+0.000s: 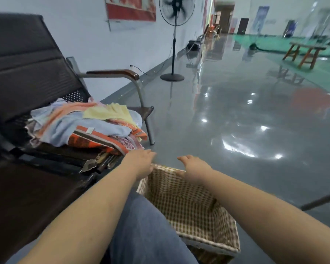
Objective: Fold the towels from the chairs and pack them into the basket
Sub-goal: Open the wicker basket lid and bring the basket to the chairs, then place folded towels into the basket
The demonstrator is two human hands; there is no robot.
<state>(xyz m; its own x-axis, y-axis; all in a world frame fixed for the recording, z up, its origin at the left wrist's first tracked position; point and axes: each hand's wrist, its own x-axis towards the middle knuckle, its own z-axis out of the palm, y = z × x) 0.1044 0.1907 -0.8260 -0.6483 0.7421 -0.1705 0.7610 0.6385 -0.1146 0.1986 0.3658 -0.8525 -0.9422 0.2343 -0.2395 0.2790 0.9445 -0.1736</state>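
Reaching forward over the basket [189, 204] on the floor: left hand [141, 162] and right hand [193, 168] above its far rim, fingers loosely extended, holding nothing. Towels [88, 126] piled unfolded at the chair [27, 73] seat's front-right edge, left of the basket.

Large hall: waiting bench [27, 77], polished floor [236, 121]

Woven wicker basket [189, 204], soft cloth towels [88, 126], glossy grey floor [236, 111].

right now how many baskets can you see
1: the basket stands on the floor by the person's knee, under both hands, the left hand and the right hand at its far rim.
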